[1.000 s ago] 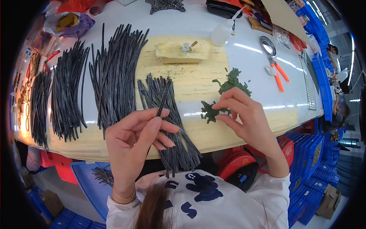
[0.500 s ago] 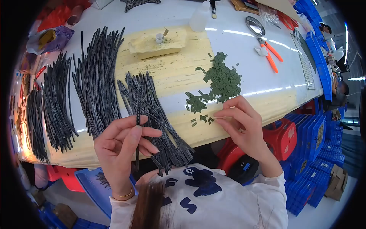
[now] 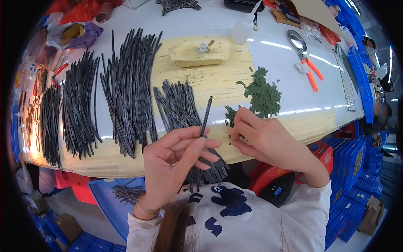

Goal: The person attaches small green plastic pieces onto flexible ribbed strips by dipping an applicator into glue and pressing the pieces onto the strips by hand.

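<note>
Between the thumb and forefinger of my left hand is a thin black strip, tilted upward over the front bundle of dark strips. My right hand has its thumb and fingertips drawn together at the near edge of a pile of small green pieces; whatever lies between the fingertips is too small to make out. A smaller cluster of green pieces lies just beyond these fingers, partly hidden by them.
More bundles of dark strips lie on the left. A yellow block carries a small white cup. Behind it stands a translucent bottle. Orange-handled pliers lie on the right; a blue tray is below the table.
My left hand has moved right with the black strip, which now leans further right. My right thumb and fingertips have closed together near the green pieces. The camera view has shifted.
</note>
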Motion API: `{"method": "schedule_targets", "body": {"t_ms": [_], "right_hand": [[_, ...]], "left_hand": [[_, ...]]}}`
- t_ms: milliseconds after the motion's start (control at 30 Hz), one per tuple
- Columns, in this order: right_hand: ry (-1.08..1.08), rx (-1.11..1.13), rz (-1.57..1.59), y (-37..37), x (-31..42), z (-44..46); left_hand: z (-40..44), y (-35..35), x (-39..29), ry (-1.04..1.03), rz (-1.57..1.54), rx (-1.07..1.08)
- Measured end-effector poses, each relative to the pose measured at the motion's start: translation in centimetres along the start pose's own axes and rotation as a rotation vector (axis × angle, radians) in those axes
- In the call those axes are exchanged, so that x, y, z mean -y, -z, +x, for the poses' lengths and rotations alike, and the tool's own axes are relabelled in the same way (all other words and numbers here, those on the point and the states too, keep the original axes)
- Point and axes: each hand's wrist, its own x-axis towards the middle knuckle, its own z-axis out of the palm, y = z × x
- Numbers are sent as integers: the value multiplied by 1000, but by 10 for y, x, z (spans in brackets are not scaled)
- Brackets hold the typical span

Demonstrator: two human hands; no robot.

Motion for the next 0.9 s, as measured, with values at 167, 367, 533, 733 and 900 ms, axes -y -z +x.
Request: {"method": "schedule_targets", "body": {"t_ms": [167,367,533,733,900], "right_hand": [[-40,-91,152,11,21,12],[21,-176,90,12,35,29],[-82,-148,428,9,29,31],[-243,-137,797,7,18,26],[-179,-113,441,0,7,29]], "left_hand": [[3,-1,2,1,-36,36],[5,5,2,-41,1,55],[6,9,1,-56,-31,29],[9,12,-5,-62,-66,-2],[7,16,-10,-137,-59,-90]]}}
